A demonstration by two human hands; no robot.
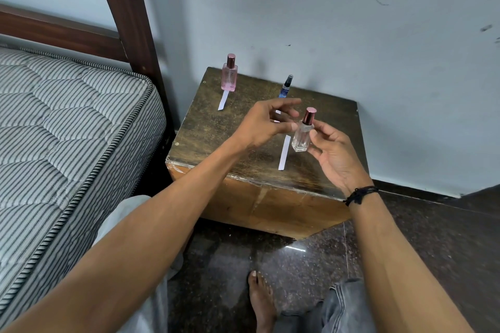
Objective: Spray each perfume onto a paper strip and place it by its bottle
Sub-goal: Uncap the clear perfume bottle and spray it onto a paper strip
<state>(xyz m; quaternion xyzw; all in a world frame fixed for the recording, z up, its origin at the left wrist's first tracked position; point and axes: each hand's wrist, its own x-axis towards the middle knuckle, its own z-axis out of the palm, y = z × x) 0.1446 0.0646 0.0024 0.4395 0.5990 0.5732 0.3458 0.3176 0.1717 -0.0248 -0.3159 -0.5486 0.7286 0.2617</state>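
A clear glass perfume bottle (303,132) with a rose-metal cap is held upright above the wooden stool (216,127) by the fingertips of my right hand (330,151). My left hand (266,121) hovers just left of the bottle, fingers apart, thumb near its shoulder. A white paper strip (284,154) lies on the stool below the bottle. A pink perfume bottle (229,74) stands at the back left with a paper strip (223,100) in front of it. A small blue spray bottle (286,86) stands at the back; another strip behind my left hand is mostly hidden.
A striped mattress (67,121) on a dark wooden bed frame (130,8) fills the left. The stool stands against a pale wall (351,35). Dark polished floor (433,238), my bare foot (261,303) and my jeans-clad knee lie below.
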